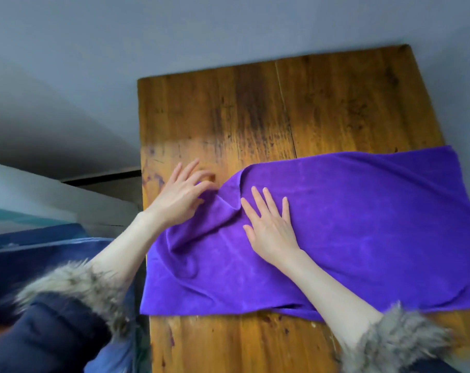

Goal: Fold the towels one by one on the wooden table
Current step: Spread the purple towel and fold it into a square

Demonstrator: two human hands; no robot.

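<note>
1. We see a purple towel [349,224] spread across the near half of the wooden table [282,109], lying mostly flat, with its right end running out past the table's edge at 3 o'clock.
2. Its left end, toward 9 o'clock, is rumpled: a raised ridge of cloth runs from the far left corner down between our two hands.
3. Our left hand [180,195] sits at the towel's far left corner, at about 10 o'clock from the cloth's centre. Its thumb and nearest fingers curl onto the bunched edge and appear to pinch it, while the other fingers are spread and reach out over bare wood.
4. Our right hand [271,227] lies palm down on the towel just right of the ridge, fingers straight and a little apart, pointing toward 12 o'clock and pressing the fabric flat.
5. Both forearms are bare up to grey fur cuffs [72,284] on dark blue sleeves [48,337], entering from 6 and 7 o'clock.
6. The far half of the table, toward 12 o'clock, shows dark-stained planks.
7. A grey floor [94,49] surrounds the table.
</note>
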